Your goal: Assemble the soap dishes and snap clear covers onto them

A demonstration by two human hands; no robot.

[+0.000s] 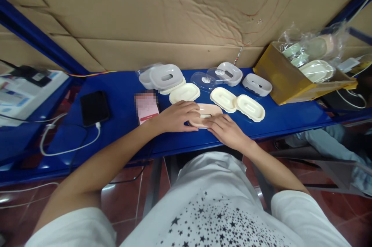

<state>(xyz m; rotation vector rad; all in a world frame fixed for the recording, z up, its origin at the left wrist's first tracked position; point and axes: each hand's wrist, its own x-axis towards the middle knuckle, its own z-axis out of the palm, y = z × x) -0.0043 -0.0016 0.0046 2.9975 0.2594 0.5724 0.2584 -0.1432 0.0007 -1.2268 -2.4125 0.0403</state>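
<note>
A peach-coloured oval plastic dish [213, 108] lies on the blue table in front of me, with a pale slot-shaped centre. My left hand [180, 117] grips its left end, fingers over the top and thumb along the near side. At the right near edge, my right hand [227, 131] holds the same dish with bent fingers. Just beyond my left fingers lies a cream oval tray [185, 93]. Two more cream trays, one [223, 98] overlapping the other [251, 108], sit to the right of the dish. My hands hide part of the dish.
Grey oval containers [166, 77] and clear lids [202, 81] line the table's back. At right stands a yellow-taped box [279, 72] with wrapped pieces. A lit phone [148, 109] lies left of my hands; a black phone [94, 108] with a white cable lies farther left.
</note>
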